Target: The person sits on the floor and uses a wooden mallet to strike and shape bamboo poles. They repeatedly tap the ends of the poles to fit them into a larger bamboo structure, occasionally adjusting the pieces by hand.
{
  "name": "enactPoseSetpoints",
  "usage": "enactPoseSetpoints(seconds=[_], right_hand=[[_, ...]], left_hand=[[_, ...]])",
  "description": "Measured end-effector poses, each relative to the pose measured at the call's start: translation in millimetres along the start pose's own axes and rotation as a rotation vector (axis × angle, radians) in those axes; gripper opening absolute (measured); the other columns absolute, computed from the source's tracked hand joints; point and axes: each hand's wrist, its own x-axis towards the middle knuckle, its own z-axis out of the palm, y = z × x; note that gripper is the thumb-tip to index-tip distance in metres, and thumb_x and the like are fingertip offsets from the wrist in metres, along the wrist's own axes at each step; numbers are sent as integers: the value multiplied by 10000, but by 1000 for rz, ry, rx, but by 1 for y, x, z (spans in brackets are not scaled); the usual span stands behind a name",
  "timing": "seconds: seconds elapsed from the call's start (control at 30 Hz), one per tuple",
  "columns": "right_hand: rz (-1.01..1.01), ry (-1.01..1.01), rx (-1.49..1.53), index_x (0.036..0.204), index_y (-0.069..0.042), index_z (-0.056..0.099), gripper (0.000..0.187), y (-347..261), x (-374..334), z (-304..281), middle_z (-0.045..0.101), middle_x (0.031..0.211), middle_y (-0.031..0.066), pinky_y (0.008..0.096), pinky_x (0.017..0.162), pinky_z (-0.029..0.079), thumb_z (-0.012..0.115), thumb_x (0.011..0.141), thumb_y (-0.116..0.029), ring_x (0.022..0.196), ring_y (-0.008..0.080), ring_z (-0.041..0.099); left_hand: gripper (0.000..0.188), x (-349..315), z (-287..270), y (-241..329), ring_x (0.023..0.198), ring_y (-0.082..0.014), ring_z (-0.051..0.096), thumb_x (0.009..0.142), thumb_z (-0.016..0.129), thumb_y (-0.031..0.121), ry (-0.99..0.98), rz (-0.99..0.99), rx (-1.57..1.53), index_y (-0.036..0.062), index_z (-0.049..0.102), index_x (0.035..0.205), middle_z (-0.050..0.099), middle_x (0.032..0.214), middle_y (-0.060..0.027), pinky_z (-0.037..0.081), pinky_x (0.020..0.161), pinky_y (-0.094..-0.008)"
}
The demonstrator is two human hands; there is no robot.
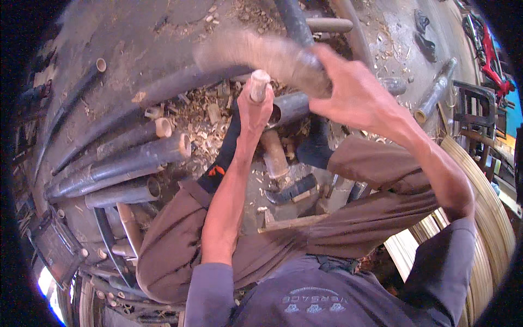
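My left hand [250, 114] is closed round a pale wooden handle [260, 80], its rounded end pointing up; whatever lies below the fist is hidden. In my right hand [357, 92] is a thick, pale brown wooden club [245, 50], smeared by motion, held by its right end. It passes just above and beyond the handle. A dark bamboo tube [291, 106] lies under and between the hands, its open end beside my left wrist. Just nearer is a shorter brown bamboo piece [275, 154].
Wood chips [201, 117] litter the floor round my feet. Several dark bamboo poles [128, 161] fan out at left. A short bamboo tube [436, 90] lies at far right, near a black plastic crate [475, 109]. Bundled pale strips [485, 207] curve beside my right arm.
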Motion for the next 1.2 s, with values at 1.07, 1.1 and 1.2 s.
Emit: enactPoseSetpoints(seconds=[1.07, 1.1, 1.2], right_hand=[[-242, 693, 306, 1364, -53, 384, 695, 4, -43, 34, 648, 1009, 303, 463, 851, 506, 694, 753, -168, 987, 460, 628], [-169, 494, 233, 1360, -53, 384, 698, 8, -40, 39, 650, 995, 299, 470, 837, 508, 698, 748, -166, 968, 463, 630], [-46, 116, 90, 1352, -47, 382, 711, 16, -33, 49, 655, 961, 290, 492, 800, 512, 711, 731, -160, 917, 470, 634]], left_hand=[[165, 1, -7, -9, 629, -63, 505, 893, 627, 106, -42, -195, -294, 17, 585, 760, 559, 685, 28, 419, 555, -273], [133, -2, -4, -6, 648, -73, 530, 877, 629, 87, -64, -164, -321, 8, 592, 776, 583, 702, 18, 436, 574, -277], [62, -16, 5, -3, 684, -96, 578, 828, 647, 49, -57, -10, -247, -1, 610, 833, 643, 773, -1, 475, 611, -295]])
